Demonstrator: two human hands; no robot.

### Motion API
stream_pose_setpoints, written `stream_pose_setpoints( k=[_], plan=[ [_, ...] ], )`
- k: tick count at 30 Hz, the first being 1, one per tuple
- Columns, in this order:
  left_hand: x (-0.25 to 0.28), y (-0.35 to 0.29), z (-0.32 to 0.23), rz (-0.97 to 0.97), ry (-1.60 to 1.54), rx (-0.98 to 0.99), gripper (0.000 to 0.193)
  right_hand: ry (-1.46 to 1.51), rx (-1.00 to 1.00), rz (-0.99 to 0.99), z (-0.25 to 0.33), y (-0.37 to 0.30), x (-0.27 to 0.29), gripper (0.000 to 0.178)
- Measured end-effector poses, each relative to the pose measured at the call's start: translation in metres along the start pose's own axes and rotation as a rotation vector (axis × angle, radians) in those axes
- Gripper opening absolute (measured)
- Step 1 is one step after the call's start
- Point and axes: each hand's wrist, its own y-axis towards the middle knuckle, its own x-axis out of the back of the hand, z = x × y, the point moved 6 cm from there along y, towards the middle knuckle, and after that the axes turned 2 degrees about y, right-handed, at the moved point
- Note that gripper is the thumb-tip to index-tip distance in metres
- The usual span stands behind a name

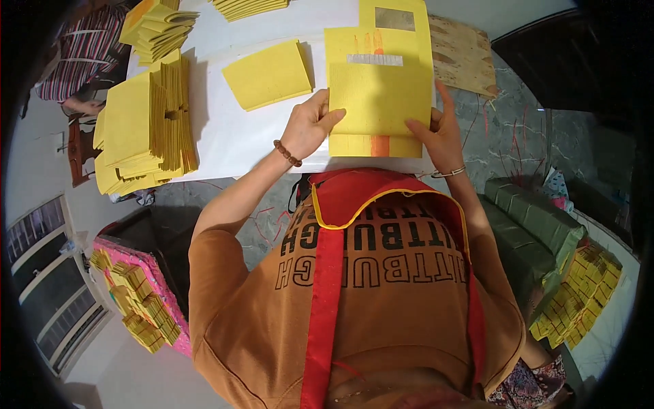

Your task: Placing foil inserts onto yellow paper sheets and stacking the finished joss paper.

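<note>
At the table's [238, 133] near edge, a folded yellow sheet [378, 102] with orange marks and a pale strip lies between both hands. The left hand [310, 126] pinches its left edge, thumb on top, the other fingers tucked mostly out of sight. The right hand [439, 136] has its thumb on the sheet near the lower right, index finger spread away along the right edge; whether its hidden fingers grip, I cannot tell. Left of the sheet lies a small yellow stack [266, 75]; farther left stands a thick pile [126, 126].
</note>
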Motion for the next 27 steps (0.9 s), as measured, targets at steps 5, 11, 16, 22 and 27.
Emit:
stream_pose_setpoints(
  k=[5,11,16,22,27],
  plan=[
    [-0.001,-0.003,-0.009,-0.071,-0.108,0.086,0.051,-0.189,-0.011,0.071,-0.014,0.01,0.005,0.059],
    [0.001,-0.001,-0.018,-0.031,-0.105,0.096,0.051,-0.233,0.042,0.019,-0.016,0.016,0.004,0.056],
    [0.005,0.001,-0.035,0.096,0.203,0.099,0.039,-0.278,0.034,-0.004,-0.021,0.019,0.007,0.055],
    [-0.02,-0.023,-0.096,-0.188,0.902,-0.687,0.046,-0.305,0.0,-0.016,-0.024,0.016,0.007,0.053],
    [-0.053,-0.022,-0.068,0.177,0.914,-0.652,0.062,-0.273,0.08,-0.04,-0.021,0.015,0.007,0.053]
  ],
)
